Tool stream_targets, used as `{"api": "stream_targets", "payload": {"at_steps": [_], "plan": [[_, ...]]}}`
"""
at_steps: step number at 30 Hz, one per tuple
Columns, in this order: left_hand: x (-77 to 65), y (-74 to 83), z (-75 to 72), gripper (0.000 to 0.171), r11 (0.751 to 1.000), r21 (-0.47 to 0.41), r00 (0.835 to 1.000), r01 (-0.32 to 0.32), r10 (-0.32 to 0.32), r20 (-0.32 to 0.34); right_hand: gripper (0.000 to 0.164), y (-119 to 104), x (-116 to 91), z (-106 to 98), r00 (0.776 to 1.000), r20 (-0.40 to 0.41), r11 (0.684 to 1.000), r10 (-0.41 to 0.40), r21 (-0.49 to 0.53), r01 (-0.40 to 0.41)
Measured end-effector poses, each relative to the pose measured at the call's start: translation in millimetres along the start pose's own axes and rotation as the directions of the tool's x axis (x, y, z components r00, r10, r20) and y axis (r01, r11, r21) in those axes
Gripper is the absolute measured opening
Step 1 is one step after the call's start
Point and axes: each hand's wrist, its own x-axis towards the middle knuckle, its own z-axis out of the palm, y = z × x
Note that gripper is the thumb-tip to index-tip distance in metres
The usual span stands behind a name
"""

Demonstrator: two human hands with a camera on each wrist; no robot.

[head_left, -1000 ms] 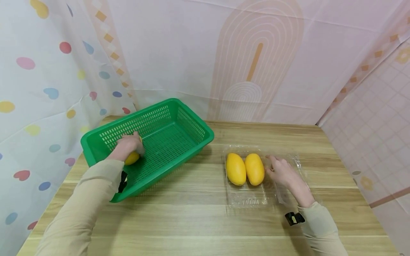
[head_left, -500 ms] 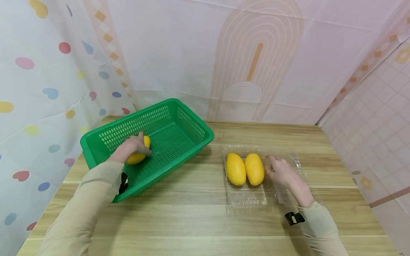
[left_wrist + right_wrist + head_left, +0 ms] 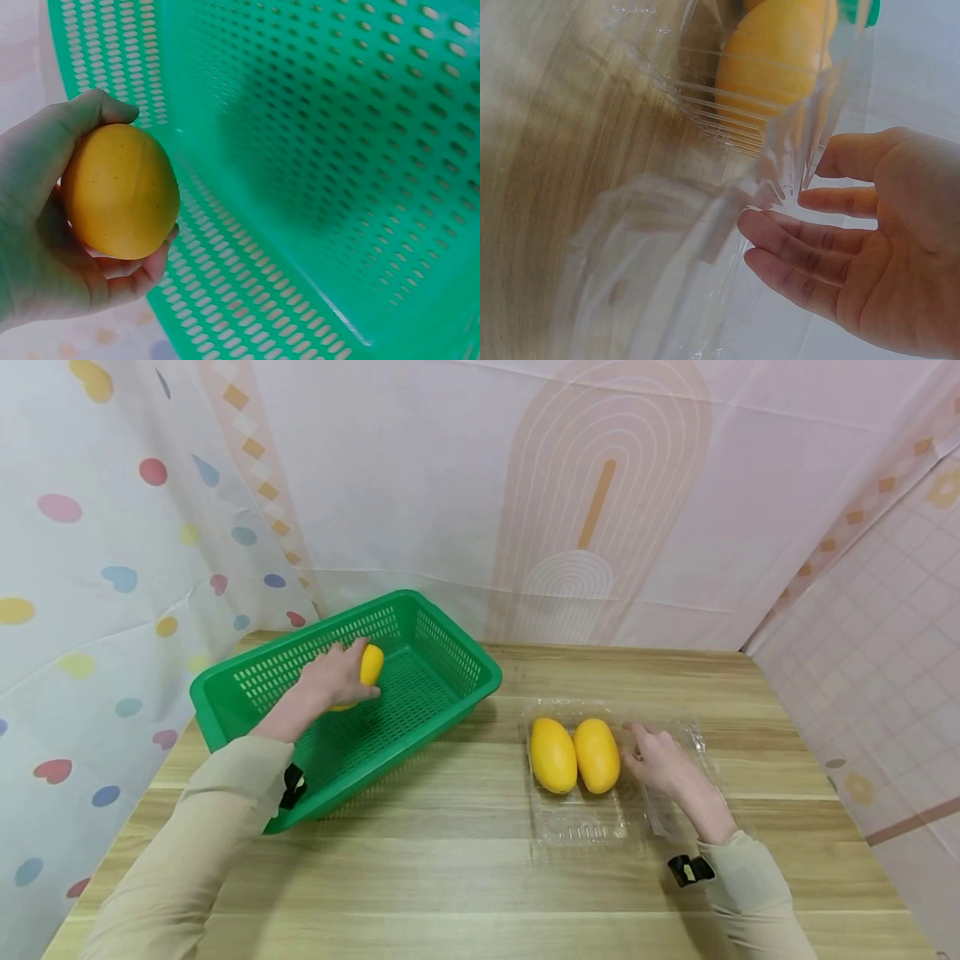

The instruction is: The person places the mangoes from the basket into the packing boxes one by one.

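In the head view, my left hand (image 3: 333, 678) grips a yellow mango (image 3: 371, 665) over the green basket (image 3: 431, 681). The left wrist view shows thumb and fingers curled round the mango (image 3: 121, 191), held above the perforated basket floor. Two more mangoes lie side by side in the clear plastic container (image 3: 577, 831): a left mango (image 3: 552, 756) and a right mango (image 3: 597, 756). At the container's right side, my right hand (image 3: 663, 764) pinches its upright plastic edge, thumb and fingertips at the fold. Close by in the right wrist view is a mango (image 3: 772, 64) behind the plastic.
The wooden table (image 3: 450, 893) bears the basket at left and the container at right. The container's clear lid (image 3: 686, 735) lies opened out under the right hand. A patterned cloth (image 3: 420, 485) hangs behind the table and along both sides.
The left hand has lifted the mango off the basket's floor and moved it to the right and away from the body. The right hand and the container stay where they were.
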Motion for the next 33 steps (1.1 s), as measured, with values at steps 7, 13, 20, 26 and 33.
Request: {"api": "stream_targets", "payload": {"at_steps": [7, 13, 20, 26, 33], "plan": [[-6.7, 27.8, -10.5, 0.085, 0.994, 0.056, 0.989, -0.099, 0.104, -0.105, 0.042, -1, 0, 0, 1.000, -0.003, 1.000, -0.002, -0.011, 0.002], [-9.6, 51.5, -14.8, 0.084, 0.982, 0.081, 0.969, -0.171, 0.183, -0.168, 0.043, 0, 0, 0, 1.000, 0.006, 1.000, -0.001, -0.007, 0.001], [-16.7, 84.9, -18.5, 0.082, 0.964, 0.117, 0.947, -0.239, 0.258, -0.191, 0.043, 0, 1, 0, 1.000, 0.005, 1.000, 0.002, -0.006, -0.002], [-24.4, 114.0, -18.2, 0.079, 0.945, 0.136, 0.928, -0.297, 0.319, -0.192, 0.043, 1, 1, 0, 1.000, 0.004, 1.000, 0.002, -0.006, -0.002], [-33.6, 143.2, -11.0, 0.079, 0.910, 0.173, 0.888, -0.377, 0.408, -0.212, 0.043, 1, 1, 1, 1.000, 0.008, 1.000, 0.002, -0.005, -0.002]]}}
